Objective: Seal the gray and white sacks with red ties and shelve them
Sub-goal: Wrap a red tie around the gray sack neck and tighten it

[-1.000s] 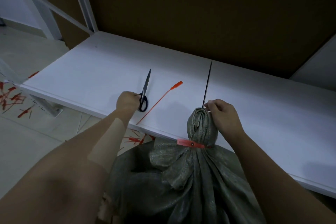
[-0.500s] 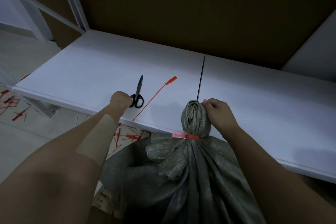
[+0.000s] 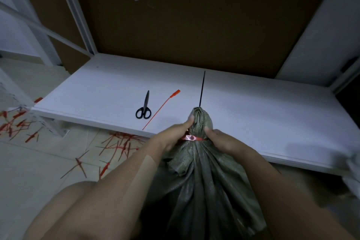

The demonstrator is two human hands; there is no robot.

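The left hand (image 3: 173,136) and right hand (image 3: 220,140) grip the gray sack (image 3: 196,171) by the neck at the red tie (image 3: 191,138), against the shelf (image 3: 253,115) edge. Lifted by that neck, a loose tie could slide off.

scissors (image 3: 143,109) on shelf (image 3: 253,103) | loose tie (image 3: 161,109) just right | sack (image 3: 202,181) before shelf edge

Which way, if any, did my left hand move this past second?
Yes: left hand went right, off the black scissors on the white shelf, onto the gray woven sack.
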